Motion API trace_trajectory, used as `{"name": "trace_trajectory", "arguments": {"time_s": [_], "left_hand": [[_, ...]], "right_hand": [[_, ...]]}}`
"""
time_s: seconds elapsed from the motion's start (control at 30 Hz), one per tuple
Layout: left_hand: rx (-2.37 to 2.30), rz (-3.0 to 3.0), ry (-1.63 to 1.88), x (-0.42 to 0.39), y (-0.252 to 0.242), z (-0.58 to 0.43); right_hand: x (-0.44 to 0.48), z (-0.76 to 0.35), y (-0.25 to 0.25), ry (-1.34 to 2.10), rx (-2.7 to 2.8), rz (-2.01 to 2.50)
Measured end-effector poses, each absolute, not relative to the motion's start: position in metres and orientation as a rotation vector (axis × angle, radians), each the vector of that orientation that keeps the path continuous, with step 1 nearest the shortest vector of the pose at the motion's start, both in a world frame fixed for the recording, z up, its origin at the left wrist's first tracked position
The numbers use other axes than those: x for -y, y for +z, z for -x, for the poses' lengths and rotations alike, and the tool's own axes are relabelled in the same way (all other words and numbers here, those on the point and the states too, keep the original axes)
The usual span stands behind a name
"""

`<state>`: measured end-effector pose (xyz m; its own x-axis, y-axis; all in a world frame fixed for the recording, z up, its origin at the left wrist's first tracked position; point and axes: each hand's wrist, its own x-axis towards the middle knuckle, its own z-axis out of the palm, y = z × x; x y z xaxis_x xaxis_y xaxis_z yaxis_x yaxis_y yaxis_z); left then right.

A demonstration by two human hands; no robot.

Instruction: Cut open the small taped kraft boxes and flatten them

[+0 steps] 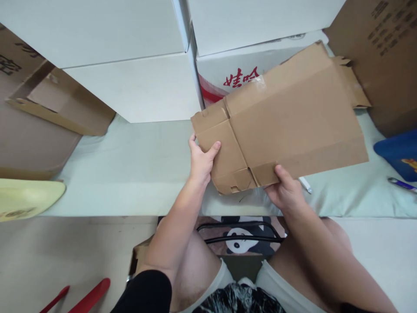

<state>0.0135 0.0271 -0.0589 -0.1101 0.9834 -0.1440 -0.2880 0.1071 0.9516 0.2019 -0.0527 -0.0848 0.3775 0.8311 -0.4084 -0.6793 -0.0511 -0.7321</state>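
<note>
A large flattened piece of brown cardboard with fold lines is held tilted above the cloth-covered surface. My left hand grips its left end, thumb on the near face and the other fingers mostly hidden behind. At the lower edge, my right hand holds the cardboard with its thumb on top, fingers underneath. A bit of clear tape sticks to its upper edge. Just beyond my right hand, a small white object lies partly hidden on the cloth.
White boxes and a white carton with red writing stand at the back. Brown cardboard boxes flank the left, another the right. A blue container, a pen and a pale yellow object are nearby.
</note>
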Motion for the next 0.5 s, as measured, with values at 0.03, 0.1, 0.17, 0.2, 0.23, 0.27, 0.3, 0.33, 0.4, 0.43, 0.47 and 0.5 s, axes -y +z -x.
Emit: {"name": "trace_trajectory", "arguments": {"time_s": [0.03,0.1,0.17,0.2,0.23,0.27,0.3,0.33,0.4,0.43,0.47,0.5], "left_hand": [[-1.140,-0.837,1.335,-0.027,-0.059,-0.014],[-1.140,-0.833,1.334,-0.028,-0.060,-0.016],[-1.170,-0.819,1.299,-0.028,-0.059,-0.017],[-1.200,-0.811,1.264,-0.029,-0.059,-0.018],[-1.234,-0.800,1.220,-0.029,-0.058,-0.018],[-1.261,-0.786,1.180,-0.029,-0.057,-0.018],[-1.271,-0.766,1.165,-0.030,-0.057,-0.017],[-1.261,-0.739,1.178,-0.031,-0.056,-0.016],[-1.208,-0.670,1.257,-0.035,-0.056,-0.011],[-1.186,-0.639,1.292,-0.038,-0.055,-0.007],[-1.177,-0.618,1.304,-0.041,-0.054,-0.003],[-1.181,-0.607,1.283,-0.044,-0.053,0.003]], "right_hand": [[0.054,-0.199,-0.085,1.238,0.191,1.072],[0.054,-0.195,-0.086,1.201,0.205,1.100],[0.053,-0.196,-0.086,1.165,0.213,1.107],[0.052,-0.198,-0.086,1.138,0.216,1.107],[0.051,-0.202,-0.086,1.103,0.218,1.105],[0.049,-0.208,-0.085,1.067,0.221,1.103],[0.048,-0.214,-0.084,1.032,0.221,1.101],[0.048,-0.221,-0.082,1.005,0.221,1.099],[0.047,-0.236,-0.078,1.005,0.239,1.096],[0.047,-0.244,-0.076,1.022,0.257,1.098],[0.047,-0.251,-0.074,1.044,0.277,1.101],[0.047,-0.258,-0.073,1.070,0.291,1.104]]}}
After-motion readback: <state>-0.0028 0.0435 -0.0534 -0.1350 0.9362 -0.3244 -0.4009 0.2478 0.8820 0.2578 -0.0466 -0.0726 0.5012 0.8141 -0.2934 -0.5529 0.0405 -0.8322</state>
